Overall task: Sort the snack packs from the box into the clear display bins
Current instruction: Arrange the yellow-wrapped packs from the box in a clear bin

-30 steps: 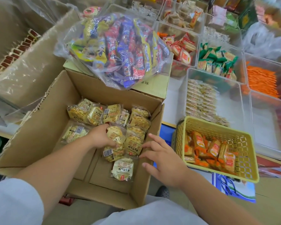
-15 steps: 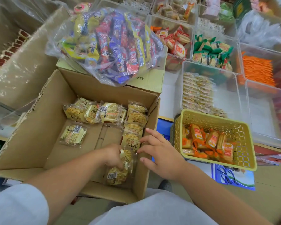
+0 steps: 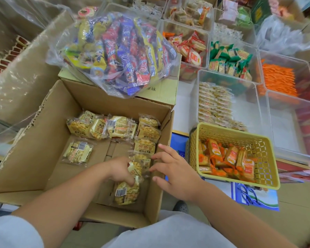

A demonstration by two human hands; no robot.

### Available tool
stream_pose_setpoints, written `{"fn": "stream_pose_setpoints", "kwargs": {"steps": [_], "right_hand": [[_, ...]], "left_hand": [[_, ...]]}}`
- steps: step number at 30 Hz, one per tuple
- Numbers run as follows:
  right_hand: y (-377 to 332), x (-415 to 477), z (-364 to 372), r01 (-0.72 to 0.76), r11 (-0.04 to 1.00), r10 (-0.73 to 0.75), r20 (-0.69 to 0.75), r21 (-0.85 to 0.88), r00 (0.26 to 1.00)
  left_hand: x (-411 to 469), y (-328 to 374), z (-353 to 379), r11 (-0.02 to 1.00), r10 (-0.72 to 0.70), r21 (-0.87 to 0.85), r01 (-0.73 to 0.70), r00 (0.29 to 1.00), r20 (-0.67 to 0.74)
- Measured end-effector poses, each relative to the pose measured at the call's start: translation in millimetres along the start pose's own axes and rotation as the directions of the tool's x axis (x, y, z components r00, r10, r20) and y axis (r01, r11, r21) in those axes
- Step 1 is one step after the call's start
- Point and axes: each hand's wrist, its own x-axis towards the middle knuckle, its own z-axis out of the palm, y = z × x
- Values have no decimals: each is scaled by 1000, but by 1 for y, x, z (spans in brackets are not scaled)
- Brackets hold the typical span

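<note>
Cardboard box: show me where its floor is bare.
The cardboard box floor is bare between the lone pack and the right-wall column, and on its near side. Crowded: far row, and near-right corner where the left hand grips packs.

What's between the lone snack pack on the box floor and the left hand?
Nothing but bare box floor, as the head view shows, between the lone pack and left hand, gripping other packs.

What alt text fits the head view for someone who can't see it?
The left hand grips yellow snack packs inside an open cardboard box, while the open right hand hovers at the box's right wall. A yellow basket of orange packs and clear display bins sit to the right.
</note>
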Motion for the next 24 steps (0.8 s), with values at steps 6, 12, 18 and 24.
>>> {"fn": "stream_pose_setpoints", "kwargs": {"steps": [6,12,18,24], "right_hand": [[-2,-2,-8,7,998,-9,30,67,999],[-4,-12,-34,-21,933,47,-64,359,997],[12,-36,-75,117,874,-19,-208,472,978],[88,-93,-107,230,868,-128,-249,440,960]], "left_hand": [[-46,-3,-30,952,50,-293,-87,990,-131],[-106,6,-29,437,12,-833,-340,928,-372],[-121,68,9,26,97,-934,-357,931,-353],[-104,162,61,-111,152,-904,-412,892,-425]]}}
